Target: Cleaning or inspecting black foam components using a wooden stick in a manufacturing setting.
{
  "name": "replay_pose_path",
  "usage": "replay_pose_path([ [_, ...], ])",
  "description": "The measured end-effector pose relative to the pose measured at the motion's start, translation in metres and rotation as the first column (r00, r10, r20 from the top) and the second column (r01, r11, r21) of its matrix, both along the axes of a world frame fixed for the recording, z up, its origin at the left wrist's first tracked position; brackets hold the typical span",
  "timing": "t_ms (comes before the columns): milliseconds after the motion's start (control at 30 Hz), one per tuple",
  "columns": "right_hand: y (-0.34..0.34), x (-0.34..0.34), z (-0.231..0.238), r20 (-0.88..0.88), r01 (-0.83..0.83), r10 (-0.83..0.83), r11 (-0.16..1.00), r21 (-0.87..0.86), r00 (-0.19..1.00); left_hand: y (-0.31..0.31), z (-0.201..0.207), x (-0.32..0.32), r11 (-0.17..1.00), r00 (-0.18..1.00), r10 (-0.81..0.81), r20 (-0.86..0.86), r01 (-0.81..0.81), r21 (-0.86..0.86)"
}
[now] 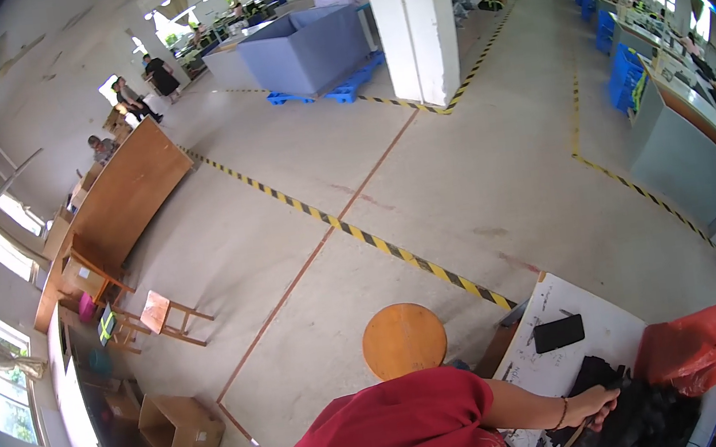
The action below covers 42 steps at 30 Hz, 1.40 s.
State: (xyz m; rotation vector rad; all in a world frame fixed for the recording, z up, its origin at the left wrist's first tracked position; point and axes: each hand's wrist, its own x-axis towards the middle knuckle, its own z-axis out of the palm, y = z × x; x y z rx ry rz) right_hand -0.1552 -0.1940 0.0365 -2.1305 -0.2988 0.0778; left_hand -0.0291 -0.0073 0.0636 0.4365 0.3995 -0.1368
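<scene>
From my red sleeve, my left arm reaches to the right over a white table [526,355]. My left hand [593,407], with a dark bracelet at the wrist, is closed, its fingers curled together. It is at the edge of a heap of black cloth pieces [646,420]; whatever lies between the fingers is too small and dark to make out. A black phone [559,334] lies flat on the table beyond the hand. Right of the heap sits a crumpled red plastic bag [691,350]. I do not see my right hand.
A round wooden stool [405,340] stands left of the table. Farther left are an open cardboard box [181,426] and a small wooden stool [174,316]. A large blue-grey bin [305,49] on a blue pallet stands by a white pillar [411,29]. Several people are at the far left.
</scene>
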Motion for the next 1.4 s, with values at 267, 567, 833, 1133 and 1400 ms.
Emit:
replay_pose_path([
  [267, 0.029, 0.018, 0.015, 0.203, -0.067, 0.067, 0.998, -0.006, 0.977, 0.141, -0.065, 0.021, 0.758, 0.757, 0.650, -0.068, -0.638, 0.137],
  [567, 0.070, 0.006, 0.048, 0.268, -0.139, 0.085, 0.972, 0.188, 0.960, -0.023, -0.051, -0.029, 0.961, 0.961, 0.241, -0.134, -0.218, 0.169],
  [833, 0.021, -0.024, 0.011, -0.096, -0.303, 0.409, 0.794, 0.527, 0.907, 0.058, -0.060, -0.008, 0.853, 0.860, 0.485, -0.160, -0.505, -0.128],
  [1133, 0.057, 0.006, 0.047, 0.601, -0.303, 0.290, 0.949, -0.083, 0.745, -0.036, -0.055, -0.037, 0.889, 0.961, 0.229, -0.153, -0.143, 0.434],
  [1400, 0.049, -0.033, 0.085, -0.017, -0.278, 0.316, 0.857, 0.434, 0.949, 0.002, -0.100, -0.024, 0.961, 0.952, 0.217, 0.216, -0.246, 0.122],
])
